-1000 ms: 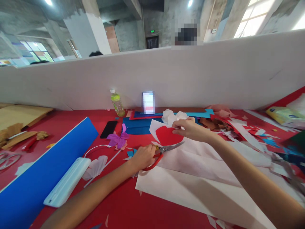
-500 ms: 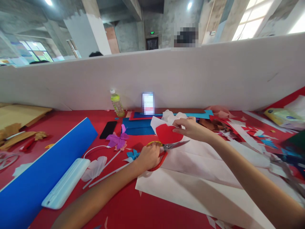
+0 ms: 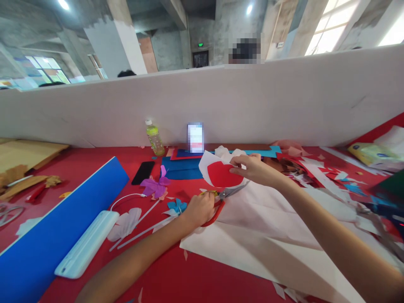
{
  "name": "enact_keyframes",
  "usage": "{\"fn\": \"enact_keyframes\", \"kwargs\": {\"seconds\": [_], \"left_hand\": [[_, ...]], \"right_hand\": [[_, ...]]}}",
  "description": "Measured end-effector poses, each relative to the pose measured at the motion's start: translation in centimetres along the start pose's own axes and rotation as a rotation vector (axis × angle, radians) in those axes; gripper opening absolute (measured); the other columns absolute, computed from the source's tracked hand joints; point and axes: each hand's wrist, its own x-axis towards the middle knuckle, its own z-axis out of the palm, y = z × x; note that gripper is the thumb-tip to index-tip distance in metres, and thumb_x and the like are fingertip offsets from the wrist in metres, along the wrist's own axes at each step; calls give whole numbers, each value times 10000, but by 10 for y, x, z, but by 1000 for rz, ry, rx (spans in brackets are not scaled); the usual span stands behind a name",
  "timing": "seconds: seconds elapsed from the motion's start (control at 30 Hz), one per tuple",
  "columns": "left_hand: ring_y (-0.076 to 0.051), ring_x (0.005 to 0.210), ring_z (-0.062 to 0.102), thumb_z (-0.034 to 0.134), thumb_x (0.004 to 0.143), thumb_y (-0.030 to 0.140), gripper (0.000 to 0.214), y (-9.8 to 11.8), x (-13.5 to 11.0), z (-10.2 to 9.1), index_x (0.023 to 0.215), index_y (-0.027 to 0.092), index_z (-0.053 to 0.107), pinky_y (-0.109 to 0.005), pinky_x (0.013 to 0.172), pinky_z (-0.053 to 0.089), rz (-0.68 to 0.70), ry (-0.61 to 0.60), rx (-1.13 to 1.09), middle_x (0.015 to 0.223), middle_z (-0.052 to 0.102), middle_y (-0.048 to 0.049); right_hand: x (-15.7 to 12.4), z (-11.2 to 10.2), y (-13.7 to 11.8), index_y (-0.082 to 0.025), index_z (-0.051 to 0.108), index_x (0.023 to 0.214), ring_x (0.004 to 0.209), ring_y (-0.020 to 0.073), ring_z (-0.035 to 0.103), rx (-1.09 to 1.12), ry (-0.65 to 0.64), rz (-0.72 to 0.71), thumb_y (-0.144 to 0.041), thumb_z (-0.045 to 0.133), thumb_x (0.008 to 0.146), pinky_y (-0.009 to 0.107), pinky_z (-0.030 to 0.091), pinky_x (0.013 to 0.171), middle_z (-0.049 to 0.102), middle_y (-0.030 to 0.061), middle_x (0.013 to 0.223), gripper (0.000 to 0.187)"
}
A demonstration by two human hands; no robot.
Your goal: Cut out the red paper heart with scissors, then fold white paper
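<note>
My left hand (image 3: 202, 208) is closed around the handles of a pair of scissors (image 3: 232, 192) with a red and yellow grip. The blades point right, just under the lower edge of a piece of white paper (image 3: 205, 166). On that white paper lies a rounded red paper piece (image 3: 223, 174). My right hand (image 3: 248, 167) pinches both at their right edge, above large white paper sheets (image 3: 252, 235) on the table. Whether the blades touch the held paper I cannot tell.
Purple (image 3: 155, 183) and blue paper flowers (image 3: 176, 207) lie left of the scissors, near a black phone (image 3: 143, 173), a white power bank (image 3: 86, 245) and a blue board (image 3: 63, 214). A bottle (image 3: 154, 139) and lit phone (image 3: 195, 138) stand by the white partition (image 3: 252, 101). Paper scraps (image 3: 353, 189) litter the right.
My left hand and the scissors have shifted slightly right, with the blades tilted up more. The held paper has turned a little, so more white shows around the red piece.
</note>
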Motion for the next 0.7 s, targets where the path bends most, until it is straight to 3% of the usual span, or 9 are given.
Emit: {"fn": "enact_keyframes", "kwargs": {"seconds": [0.13, 0.33, 0.7], "left_hand": [[-258, 926, 578, 337, 877, 259, 289, 4, 6, 3, 1052, 86, 488, -358, 768, 478, -1, 81, -10, 979, 597, -151], [-268, 853, 605, 287, 899, 383, 390, 16, 15, 0, 1047, 87, 495, -365, 703, 492, -31, 182, -40, 908, 615, -158], [-266, 762, 642, 253, 920, 382, 416, 20, 18, 3, 969, 85, 540, -348, 600, 495, -48, 147, -32, 812, 652, -142]], "right_hand": [[0, -1, -3, -198, 403, 664, 645, 136, 398, 14, -11, 7, -330, 404, 806, 370, 240, 804, 444, -25, 641, 194], [0, -1, -8, -198, 414, 669, 636, 129, 406, 38, -12, 15, -318, 414, 801, 374, 238, 822, 446, -30, 641, 178], [1, -2, 0, -189, 374, 643, 608, 116, 374, 1, 19, -7, -308, 421, 797, 362, 234, 813, 400, -43, 609, 200]]}}
